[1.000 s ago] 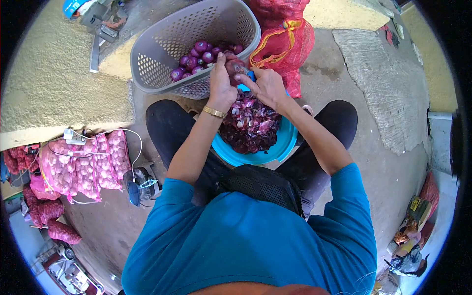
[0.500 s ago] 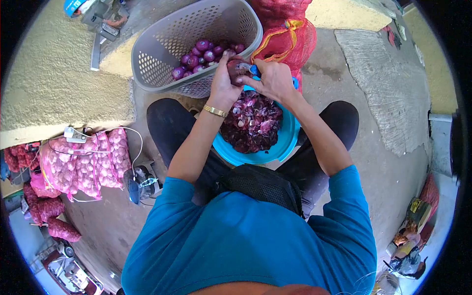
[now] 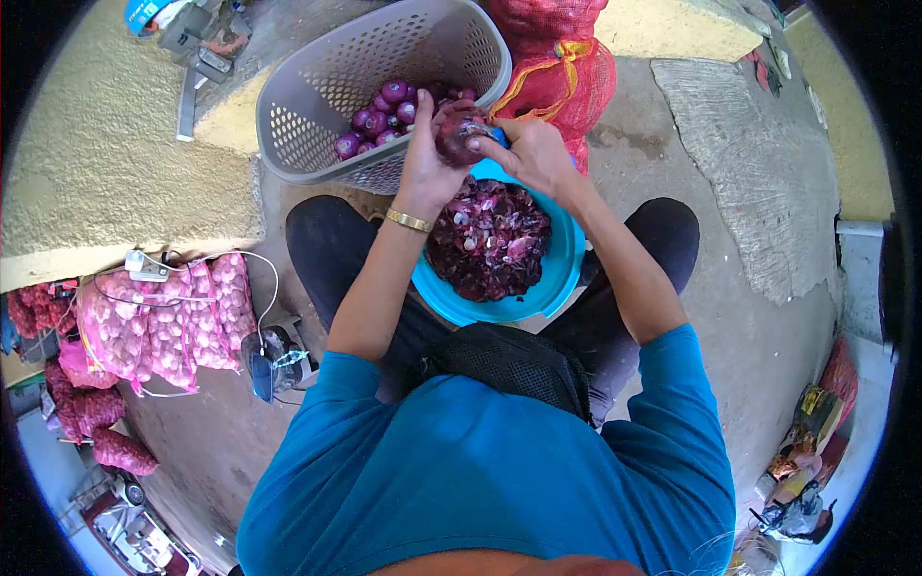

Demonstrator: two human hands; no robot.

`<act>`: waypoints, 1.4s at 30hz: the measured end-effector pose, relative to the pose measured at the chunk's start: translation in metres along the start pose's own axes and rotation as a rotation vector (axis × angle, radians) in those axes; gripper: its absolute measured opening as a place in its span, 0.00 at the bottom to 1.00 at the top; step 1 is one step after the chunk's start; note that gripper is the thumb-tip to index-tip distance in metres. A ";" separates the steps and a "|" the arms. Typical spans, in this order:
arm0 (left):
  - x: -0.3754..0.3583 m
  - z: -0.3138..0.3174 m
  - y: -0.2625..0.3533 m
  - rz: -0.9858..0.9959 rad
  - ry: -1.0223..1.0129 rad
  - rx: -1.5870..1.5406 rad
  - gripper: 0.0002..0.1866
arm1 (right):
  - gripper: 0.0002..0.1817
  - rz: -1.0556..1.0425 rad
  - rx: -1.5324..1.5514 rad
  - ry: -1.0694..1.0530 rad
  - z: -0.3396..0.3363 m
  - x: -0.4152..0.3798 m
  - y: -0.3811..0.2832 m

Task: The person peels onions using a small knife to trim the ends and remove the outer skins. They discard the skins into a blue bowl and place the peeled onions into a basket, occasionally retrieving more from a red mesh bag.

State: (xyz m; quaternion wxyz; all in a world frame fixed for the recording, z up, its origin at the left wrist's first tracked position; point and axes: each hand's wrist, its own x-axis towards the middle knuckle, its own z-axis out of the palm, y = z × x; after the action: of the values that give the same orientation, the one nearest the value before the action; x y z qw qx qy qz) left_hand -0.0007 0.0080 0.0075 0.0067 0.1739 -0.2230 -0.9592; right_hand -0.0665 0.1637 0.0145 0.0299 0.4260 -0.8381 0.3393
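My left hand [image 3: 432, 158] is closed around a dark red onion [image 3: 457, 137], over the far edge of the basin. My right hand [image 3: 536, 154] meets it from the right, its fingers wrapped on a small tool with a blue handle [image 3: 498, 136] and its thumb against the onion. The tool's blade or tip is hidden. Below both hands a bright blue basin [image 3: 570, 264] holds a heap of dark red onion skins [image 3: 490, 240]. Just beyond my left hand stands a grey perforated basket [image 3: 307, 91] with several shiny purple onions [image 3: 375, 120] inside.
A red mesh sack [image 3: 576, 91] tied with yellow ribbon leans beside the basket. My knees flank the basin. To the left lie pink net bags of garlic-like bulbs [image 3: 163, 317], a power strip [image 3: 146, 265] and its cable. A flat grey sheet [image 3: 740, 163] lies on the right.
My left hand has moved slightly left, its fingers more upright, and the onion has turned in its grip. My right hand stays close, with less of the blue handle showing.
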 end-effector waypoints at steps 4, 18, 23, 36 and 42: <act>0.011 -0.012 0.000 -0.079 -0.012 0.067 0.24 | 0.31 -0.146 -0.151 0.051 -0.004 0.000 0.001; 0.010 -0.012 -0.023 0.228 0.252 0.001 0.19 | 0.32 0.202 0.101 -0.028 0.024 -0.010 -0.005; -0.006 0.001 0.000 -0.132 0.017 -0.025 0.17 | 0.30 -0.058 0.018 -0.022 -0.006 0.001 0.007; 0.018 -0.022 -0.023 0.266 0.309 0.007 0.16 | 0.34 0.194 -0.022 -0.001 0.034 -0.022 -0.027; 0.009 -0.018 -0.004 0.119 0.123 -0.071 0.21 | 0.31 0.286 0.158 -0.034 0.011 -0.010 -0.016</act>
State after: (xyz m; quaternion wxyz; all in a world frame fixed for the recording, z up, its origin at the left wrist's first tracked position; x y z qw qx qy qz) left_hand -0.0029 0.0034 -0.0123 0.0834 0.2188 -0.1978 -0.9519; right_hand -0.0460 0.1578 0.0111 -0.0666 0.3091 -0.8613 0.3976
